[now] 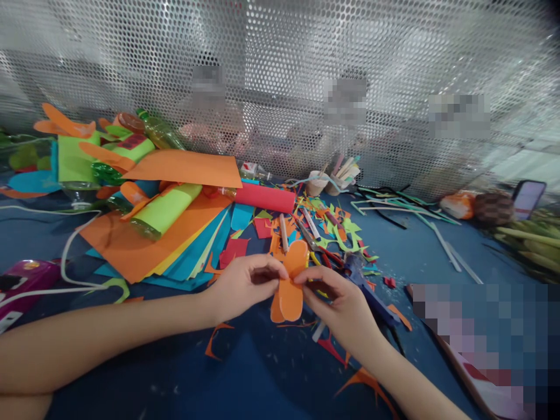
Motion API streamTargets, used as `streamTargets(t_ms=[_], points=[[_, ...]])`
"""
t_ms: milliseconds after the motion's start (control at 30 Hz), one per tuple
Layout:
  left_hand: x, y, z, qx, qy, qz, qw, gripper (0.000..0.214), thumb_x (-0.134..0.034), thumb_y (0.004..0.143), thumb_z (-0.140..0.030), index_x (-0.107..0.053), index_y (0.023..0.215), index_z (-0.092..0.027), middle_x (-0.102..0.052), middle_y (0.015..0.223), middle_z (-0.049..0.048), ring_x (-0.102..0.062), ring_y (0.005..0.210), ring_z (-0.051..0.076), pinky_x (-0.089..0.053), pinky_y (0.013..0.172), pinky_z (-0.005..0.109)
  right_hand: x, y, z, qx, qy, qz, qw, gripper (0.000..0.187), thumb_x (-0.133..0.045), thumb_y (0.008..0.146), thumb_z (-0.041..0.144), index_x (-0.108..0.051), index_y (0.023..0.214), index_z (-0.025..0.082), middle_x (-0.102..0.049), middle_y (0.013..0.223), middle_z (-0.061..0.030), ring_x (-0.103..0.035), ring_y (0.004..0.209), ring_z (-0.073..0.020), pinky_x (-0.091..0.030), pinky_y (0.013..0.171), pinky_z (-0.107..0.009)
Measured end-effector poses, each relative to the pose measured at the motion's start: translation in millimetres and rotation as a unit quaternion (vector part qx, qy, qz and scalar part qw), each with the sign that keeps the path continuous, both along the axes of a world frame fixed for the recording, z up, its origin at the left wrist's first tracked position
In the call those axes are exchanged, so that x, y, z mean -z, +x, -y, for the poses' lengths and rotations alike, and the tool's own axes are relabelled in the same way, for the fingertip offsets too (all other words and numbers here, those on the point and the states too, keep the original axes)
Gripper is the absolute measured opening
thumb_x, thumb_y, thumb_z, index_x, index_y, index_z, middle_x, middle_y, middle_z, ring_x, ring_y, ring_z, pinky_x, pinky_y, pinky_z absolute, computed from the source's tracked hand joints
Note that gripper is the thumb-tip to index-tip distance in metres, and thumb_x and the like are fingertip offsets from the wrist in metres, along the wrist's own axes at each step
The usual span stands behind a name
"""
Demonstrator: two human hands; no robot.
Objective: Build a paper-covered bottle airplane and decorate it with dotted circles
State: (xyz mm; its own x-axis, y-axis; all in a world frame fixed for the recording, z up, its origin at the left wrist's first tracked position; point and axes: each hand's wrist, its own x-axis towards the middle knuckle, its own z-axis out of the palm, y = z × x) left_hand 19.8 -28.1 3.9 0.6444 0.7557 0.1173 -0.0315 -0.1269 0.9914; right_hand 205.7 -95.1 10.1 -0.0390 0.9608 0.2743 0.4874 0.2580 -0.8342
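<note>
Both hands pinch an orange paper cutout [291, 300] with rounded lobes, held upright above the table. My left hand [245, 286] grips its left edge near the middle between thumb and fingers. On the opposite edge, my right hand [339, 297] is closed the same way. Behind the cutout lie colourful paper scraps [345, 227], a pair of scissors [326, 254] partly hidden by my right hand, and a blue glue gun [371, 291]. Orange offcuts [214, 341] are scattered near my wrists.
A stack of coloured paper sheets [188, 256] and paper-wrapped bottles [168, 210] cover the left side. A white cord [65, 251] runs past a purple device [28, 286]. Cups of sticks [343, 175] stand before a perforated metal screen [280, 76]. A tablet-like object [459, 356] lies at right.
</note>
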Motion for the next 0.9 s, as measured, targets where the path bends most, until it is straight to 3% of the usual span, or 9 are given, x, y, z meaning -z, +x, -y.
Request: streamTargets(t_ms=[133,267,433,500,600,667,767,900], points=[[1.6,2,-2,0.006,-0.058,0.013,0.998,0.008,-0.064,0.076,-0.019,-0.063,0.083,-0.016,-0.065,0.082,-0.0002,-0.063,0.08,0.011,-0.05,0.075,0.023,0.2,-1,-1,0.011,-0.008,-0.009,1.0,0.013,-0.056,0.081,0.017,-0.066,0.087,0.022,-0.069,0.088,-0.0031,-0.067,0.079,-0.0155,-0.054,0.071,-0.024],[6.3,2,-2,0.006,-0.051,-0.01,0.999,0.007,-0.063,0.075,-0.017,-0.062,0.082,-0.015,-0.065,0.082,0.0009,-0.064,0.08,0.012,-0.051,0.075,0.024,1.8,-1,-1,0.024,0.004,0.027,0.999,0.015,-0.056,0.079,0.015,-0.067,0.086,0.022,-0.07,0.085,-0.002,-0.067,0.076,-0.0151,-0.054,0.07,-0.025],[2.7,-1,-16,0.028,0.116,-0.028,0.992,0.025,-0.053,0.085,-0.019,-0.056,0.109,-0.019,-0.065,0.099,0.0033,-0.063,0.09,0.013,-0.051,0.082,0.027,4.7,8,-7,0.046,-0.027,-0.026,0.998,0.011,-0.059,0.079,0.022,-0.066,0.086,0.021,-0.07,0.087,-0.0042,-0.067,0.078,-0.0176,-0.054,0.072,-0.029],[-0.8,-3,-34,-0.005,0.201,-0.062,0.978,0.024,-0.047,0.088,-0.021,-0.054,0.111,-0.019,-0.065,0.098,0.003,-0.063,0.087,0.012,-0.052,0.08,0.026,5.8,15,-11,0.056,-0.032,-0.064,0.996,0.011,-0.061,0.078,0.026,-0.066,0.086,0.021,-0.07,0.088,-0.0054,-0.067,0.08,-0.0187,-0.054,0.072,-0.03],[-2.8,-5,-75,-0.089,0.359,-0.203,0.907,0.02,-0.051,0.087,-0.024,-0.058,0.104,-0.018,-0.064,0.104,0.0057,-0.061,0.095,0.016,-0.049,0.088,0.031,7.8,22,-17,0.066,-0.041,-0.106,0.991,0.014,-0.066,0.074,0.03,-0.066,0.084,0.02,-0.07,0.086,-0.0057,-0.066,0.079,-0.0189,-0.053,0.07,-0.03],[-2.3,-4,-105,-0.14,0.483,-0.288,0.815,0.03,-0.053,0.085,-0.025,-0.055,0.114,-0.017,-0.059,0.117,0.0086,-0.054,0.111,0.02,-0.042,0.099,0.037,9.7,25,-21,0.064,-0.053,-0.119,0.989,0.017,-0.068,0.072,0.032,-0.065,0.084,0.02,-0.07,0.084,-0.0053,-0.065,0.077,-0.0187,-0.053,0.068,-0.029],[-2.8,2,-142,-0.156,0.513,-0.317,0.783,0.045,-0.056,0.083,-0.025,-0.048,0.125,-0.012,-0.048,0.13,0.0145,-0.043,0.123,0.026,-0.033,0.106,0.041,12.8,26,-24,0.059,-0.066,-0.122,0.989,0.018,-0.069,0.071,0.034,-0.064,0.083,0.021,-0.069,0.08,-0.0042,-0.064,0.075,-0.018,-0.052,0.066,-0.029],[-8.6,21,-167,-0.116,0.548,-0.35,0.751,0.064,-0.063,0.08,-0.036,-0.041,0.133,-0.009,-0.038,0.14,0.0175,-0.032,0.13,0.029,-0.025,0.109,0.041,13.8,27,-24,0.059,-0.072,-0.128,0.987,0.021,-0.068,0.073,0.037,-0.063,0.084,0.02,-0.067,0.078,-0.0033,-0.063,0.072,-0.0171,-0.052,0.066,-0.029]])
